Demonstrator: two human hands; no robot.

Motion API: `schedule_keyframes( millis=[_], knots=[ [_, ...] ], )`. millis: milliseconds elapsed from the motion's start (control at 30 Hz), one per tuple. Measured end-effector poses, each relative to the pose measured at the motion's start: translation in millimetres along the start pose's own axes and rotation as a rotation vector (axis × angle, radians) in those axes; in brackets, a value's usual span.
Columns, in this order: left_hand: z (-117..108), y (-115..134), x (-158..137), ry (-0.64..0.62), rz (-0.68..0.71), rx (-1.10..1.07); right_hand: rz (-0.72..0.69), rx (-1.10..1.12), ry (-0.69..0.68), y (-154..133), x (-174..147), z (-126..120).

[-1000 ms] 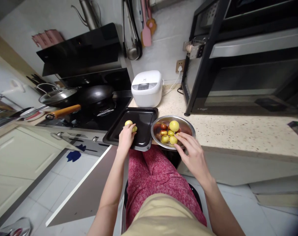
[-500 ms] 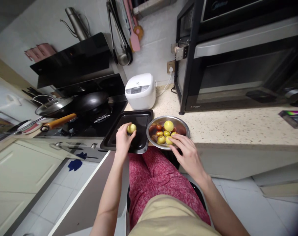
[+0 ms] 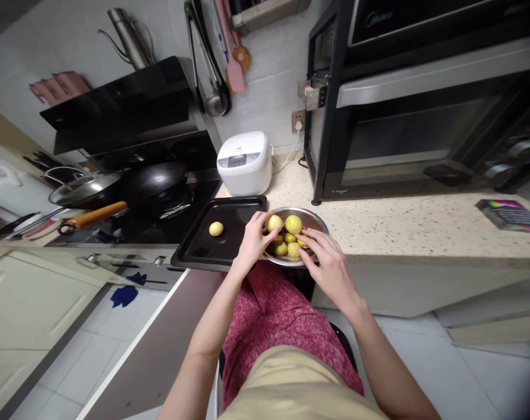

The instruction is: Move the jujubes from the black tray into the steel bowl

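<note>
A steel bowl (image 3: 324,228) holds several glossy, round yellow balls (image 3: 293,224); their exact kind is unclear. At the bowl's left side, my left hand (image 3: 255,240) pinches one yellow ball (image 3: 274,223) between thumb and fingers, above the others. My right hand (image 3: 330,265) reaches over the bowl's right front rim, its fingertips and thumb around another yellow ball (image 3: 302,242) that they partly hide. A single yellow ball (image 3: 216,228) lies on the black baking tray (image 3: 234,209), left of the bowl and apart from both hands.
Behind the tray stands a white rice cooker (image 3: 244,166). On the left, a wok (image 3: 155,178) and a lidded pan with an orange-brown handle (image 3: 99,217) sit on the stove. A large black oven (image 3: 414,140) and a small dark box (image 3: 508,216) occupy the counter's right side.
My left hand has left its ball on the tray, moved right to the bowl and taken hold of another. My right hand stays at the bowl's right side. The view has shifted slightly.
</note>
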State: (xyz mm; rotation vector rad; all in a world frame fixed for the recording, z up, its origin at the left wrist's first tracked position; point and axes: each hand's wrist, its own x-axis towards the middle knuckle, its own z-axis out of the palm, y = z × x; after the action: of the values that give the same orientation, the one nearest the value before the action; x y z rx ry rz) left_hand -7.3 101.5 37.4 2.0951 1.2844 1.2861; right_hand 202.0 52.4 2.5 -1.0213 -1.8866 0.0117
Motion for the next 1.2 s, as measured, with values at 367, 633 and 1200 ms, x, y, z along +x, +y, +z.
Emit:
schedule_keyframes(
  millis=[367, 633, 1200],
  knots=[
    [14, -7, 4, -0.024, -0.018, 0.147, -0.012, -0.003, -0.170, 16, 37, 15],
    [13, -7, -2, -0.065, -0.019, 0.200, 0.022, 0.002, -0.174, 16, 35, 13],
    [3, -2, -7, -0.073, 0.022, 0.243, 0.028, 0.003, -0.151, 14, 35, 12]
  ],
)
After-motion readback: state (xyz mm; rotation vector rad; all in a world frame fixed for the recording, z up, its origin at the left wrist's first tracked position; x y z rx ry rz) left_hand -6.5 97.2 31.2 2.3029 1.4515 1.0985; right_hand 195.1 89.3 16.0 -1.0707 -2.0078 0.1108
